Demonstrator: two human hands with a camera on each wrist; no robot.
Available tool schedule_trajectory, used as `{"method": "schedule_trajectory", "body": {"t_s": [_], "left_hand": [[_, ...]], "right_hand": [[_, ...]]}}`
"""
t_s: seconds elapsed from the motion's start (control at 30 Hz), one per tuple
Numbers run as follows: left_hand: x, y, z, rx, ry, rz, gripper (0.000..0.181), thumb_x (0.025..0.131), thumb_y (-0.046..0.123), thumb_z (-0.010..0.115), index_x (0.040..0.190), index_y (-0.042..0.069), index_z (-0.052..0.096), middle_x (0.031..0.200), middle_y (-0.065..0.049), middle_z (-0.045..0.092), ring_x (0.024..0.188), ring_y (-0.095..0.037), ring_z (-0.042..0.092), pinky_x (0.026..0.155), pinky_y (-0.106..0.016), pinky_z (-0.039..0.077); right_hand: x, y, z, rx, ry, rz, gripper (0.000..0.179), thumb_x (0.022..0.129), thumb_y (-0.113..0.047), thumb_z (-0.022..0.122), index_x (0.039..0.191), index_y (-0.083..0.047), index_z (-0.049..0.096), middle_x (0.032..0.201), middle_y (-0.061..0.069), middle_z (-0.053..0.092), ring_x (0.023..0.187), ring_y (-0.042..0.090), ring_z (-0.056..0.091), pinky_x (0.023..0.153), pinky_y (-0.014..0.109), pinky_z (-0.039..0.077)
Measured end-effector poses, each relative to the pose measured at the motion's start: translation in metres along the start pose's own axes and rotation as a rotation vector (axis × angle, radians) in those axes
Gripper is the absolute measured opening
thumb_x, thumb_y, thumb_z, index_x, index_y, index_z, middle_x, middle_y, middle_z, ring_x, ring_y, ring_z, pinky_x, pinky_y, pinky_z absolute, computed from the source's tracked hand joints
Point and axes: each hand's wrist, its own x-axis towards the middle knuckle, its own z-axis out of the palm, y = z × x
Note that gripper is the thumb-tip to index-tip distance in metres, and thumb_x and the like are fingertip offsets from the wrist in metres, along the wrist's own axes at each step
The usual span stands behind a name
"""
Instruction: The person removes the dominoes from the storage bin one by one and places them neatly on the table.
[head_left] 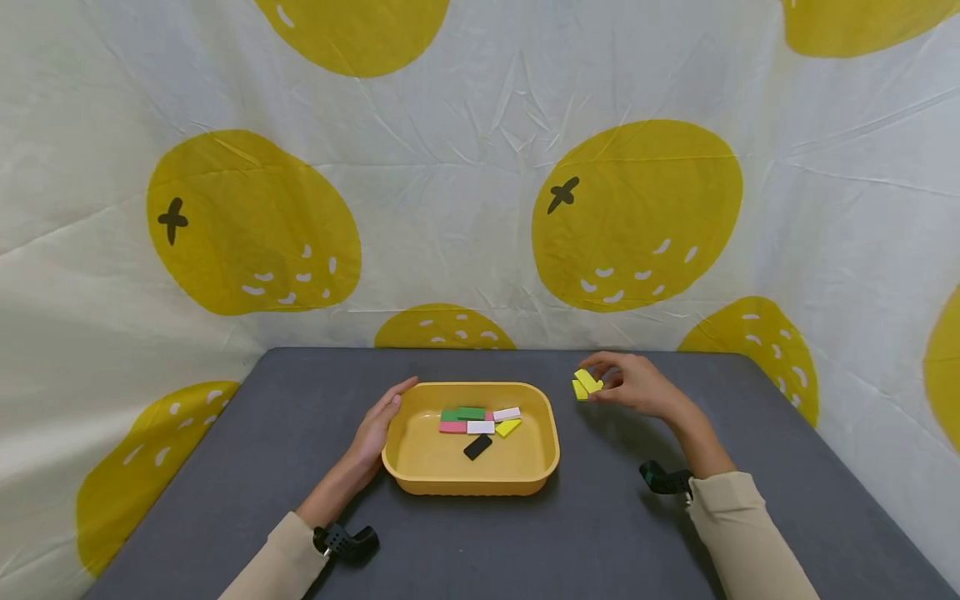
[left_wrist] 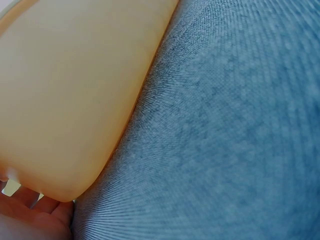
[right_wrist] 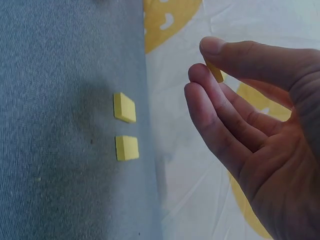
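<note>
My right hand (head_left: 630, 385) pinches a small yellow block (right_wrist: 216, 73) between thumb and fingertips, above the far right part of the table. Below it, two more yellow blocks (right_wrist: 125, 107) lie side by side on the table in the right wrist view. At the left of a yellow plastic tub (head_left: 472, 486), my left hand (head_left: 372, 433) rests along the outer wall, its fingers fairly straight. Inside the tub lie green blocks (head_left: 471, 413), pink blocks (head_left: 452, 427), white blocks (head_left: 481, 427), a yellow block (head_left: 507, 428) and a black block (head_left: 477, 447).
A dark grey cloth covers the table (head_left: 465, 550). Behind it hangs a white curtain (head_left: 450, 225) printed with large yellow fruit. Each wrist wears a black strap-on device (head_left: 663, 478).
</note>
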Motion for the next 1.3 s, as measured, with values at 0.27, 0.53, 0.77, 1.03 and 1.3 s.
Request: {"method": "schedule_trajectory", "body": {"t_s": [0.27, 0.53, 0.77, 1.03, 1.3], "left_hand": [[0.001, 0.000, 0.000, 0.019, 0.003, 0.007, 0.051, 0.116, 0.031, 0.026, 0.163, 0.013, 0.032, 0.170, -0.010, 0.028, 0.156, -0.032, 0.032, 0.122, -0.049, 0.036], [0.001, 0.002, 0.001, 0.000, 0.009, 0.004, 0.049, 0.116, 0.030, 0.027, 0.162, 0.016, 0.035, 0.170, -0.008, 0.029, 0.156, -0.030, 0.032, 0.124, -0.054, 0.030], [0.002, 0.005, 0.000, 0.011, 0.012, 0.001, 0.048, 0.115, 0.031, 0.027, 0.161, 0.018, 0.036, 0.170, -0.005, 0.030, 0.156, -0.027, 0.032, 0.124, -0.052, 0.031], [0.002, 0.007, -0.001, 0.016, 0.004, 0.000, 0.049, 0.115, 0.032, 0.027, 0.162, 0.017, 0.035, 0.170, -0.006, 0.029, 0.156, -0.029, 0.031, 0.124, -0.054, 0.030], [0.002, 0.001, 0.000, 0.009, 0.008, -0.008, 0.049, 0.115, 0.032, 0.027, 0.161, 0.018, 0.036, 0.170, -0.007, 0.029, 0.156, -0.030, 0.032, 0.124, -0.055, 0.030]], "right_hand": [[-0.004, 0.009, -0.006, -0.014, 0.025, 0.028, 0.047, 0.090, -0.018, 0.081, 0.133, -0.008, 0.066, 0.112, 0.017, 0.069, 0.089, 0.022, 0.072, 0.071, 0.034, 0.056], [-0.008, 0.018, -0.015, -0.037, 0.069, 0.070, 0.045, 0.092, -0.018, 0.079, 0.133, -0.006, 0.066, 0.106, 0.014, 0.068, 0.085, 0.018, 0.067, 0.065, 0.033, 0.052], [-0.012, 0.028, -0.020, -0.060, 0.108, 0.104, 0.044, 0.092, -0.020, 0.079, 0.132, -0.005, 0.066, 0.099, 0.009, 0.065, 0.082, 0.017, 0.064, 0.064, 0.032, 0.052], [-0.012, 0.044, -0.020, -0.122, 0.135, 0.101, 0.045, 0.091, -0.019, 0.080, 0.130, -0.002, 0.067, 0.092, 0.006, 0.066, 0.074, 0.013, 0.059, 0.063, 0.029, 0.048], [-0.011, 0.065, -0.011, -0.135, 0.143, 0.134, 0.046, 0.089, -0.021, 0.083, 0.127, 0.000, 0.069, 0.086, 0.004, 0.067, 0.070, 0.010, 0.057, 0.061, 0.027, 0.045]]}}
